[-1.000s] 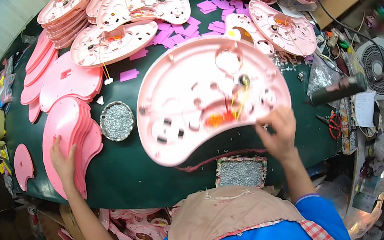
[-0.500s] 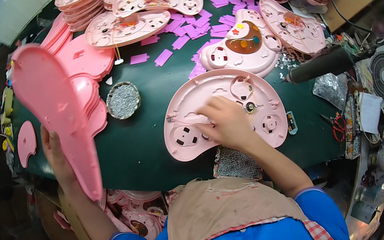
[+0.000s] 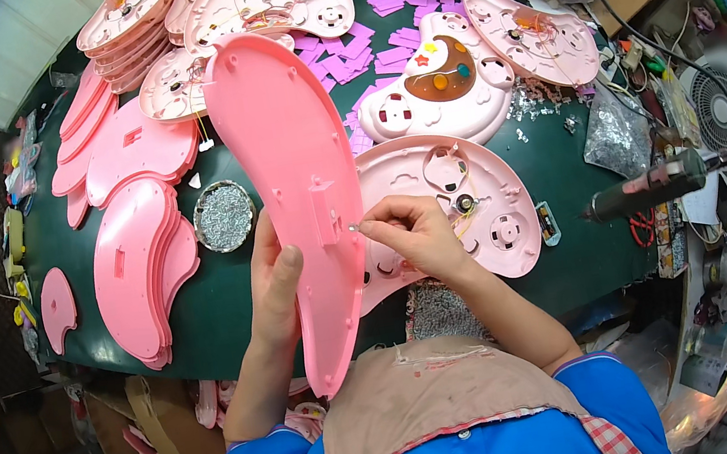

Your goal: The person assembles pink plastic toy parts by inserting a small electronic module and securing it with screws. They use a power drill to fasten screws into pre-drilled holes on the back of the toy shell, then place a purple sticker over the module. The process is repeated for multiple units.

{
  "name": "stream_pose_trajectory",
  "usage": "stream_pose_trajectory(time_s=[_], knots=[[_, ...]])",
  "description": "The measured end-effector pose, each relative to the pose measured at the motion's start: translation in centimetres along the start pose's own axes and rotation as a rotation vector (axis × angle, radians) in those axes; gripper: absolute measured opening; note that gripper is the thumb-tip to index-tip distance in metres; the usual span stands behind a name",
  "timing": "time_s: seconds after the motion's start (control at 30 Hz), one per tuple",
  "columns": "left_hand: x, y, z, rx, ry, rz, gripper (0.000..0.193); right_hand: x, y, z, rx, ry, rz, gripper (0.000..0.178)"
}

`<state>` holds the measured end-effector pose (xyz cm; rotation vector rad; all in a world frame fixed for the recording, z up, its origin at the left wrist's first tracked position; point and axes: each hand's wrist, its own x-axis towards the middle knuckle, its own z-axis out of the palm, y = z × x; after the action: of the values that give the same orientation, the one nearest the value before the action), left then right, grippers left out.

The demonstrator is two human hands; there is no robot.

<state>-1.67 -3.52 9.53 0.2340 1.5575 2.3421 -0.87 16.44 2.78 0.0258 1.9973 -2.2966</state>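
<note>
My left hand [image 3: 274, 284] grips a curved pink plastic cover [image 3: 282, 135] by its left edge and holds it tilted up over the table. Its inner face shows a raised rectangular housing [image 3: 325, 217] and small pegs. At that housing, my right hand [image 3: 417, 233] pinches a tiny metallic part [image 3: 352, 227] between thumb and forefinger; its exact kind is too small to tell. Behind the cover and under my right hand lies a pale pink shell [image 3: 495, 187], open side up, with wires and a round speaker [image 3: 465, 203]. The cover hides the shell's left part.
Stacked pink covers [image 3: 131, 273] lie at left beside a round tub of small metal pieces [image 3: 224, 217]. Purple pieces [image 3: 347, 63] and wired shells [image 3: 533, 34] spread across the back. An electric screwdriver [image 3: 647, 187] hangs at right, near a fan [image 3: 720, 106].
My left hand has brought the pink cover rightward, off the stacks and in front of the shell. My right hand has lifted slightly from the shell's wires to the cover's housing.
</note>
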Motion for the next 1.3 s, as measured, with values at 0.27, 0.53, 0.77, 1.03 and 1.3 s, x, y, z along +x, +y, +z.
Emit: stream_pose_trajectory(time_s=[0.27, 0.53, 0.77, 1.03, 1.3], knots=[[-0.5, -0.7, -0.3, 0.222, -0.044, 0.059, 0.089, 2.1, -1.9, 0.0, -0.378, -0.109, -0.183, 0.009], [0.4, 0.0, -3.2, 0.388, -0.167, 0.037, 0.094, 1.5, -1.5, -0.1, -0.375, -0.184, -0.387, 0.004], [-0.4, -0.8, -3.6, 0.290, -0.062, 0.048, 0.078, -0.1, 0.7, 1.4, -0.014, -0.027, -0.251, 0.013], [0.7, 0.1, -0.6, -0.162, 0.119, -0.146, 0.066, -1.4, -0.7, -0.2, -0.869, -0.043, -0.559, 0.050], [1.7, -0.6, 1.1, 0.265, -0.101, 0.112, 0.076, 1.9, 1.8, -10.2, -1.236, 0.472, -0.322, 0.013]])
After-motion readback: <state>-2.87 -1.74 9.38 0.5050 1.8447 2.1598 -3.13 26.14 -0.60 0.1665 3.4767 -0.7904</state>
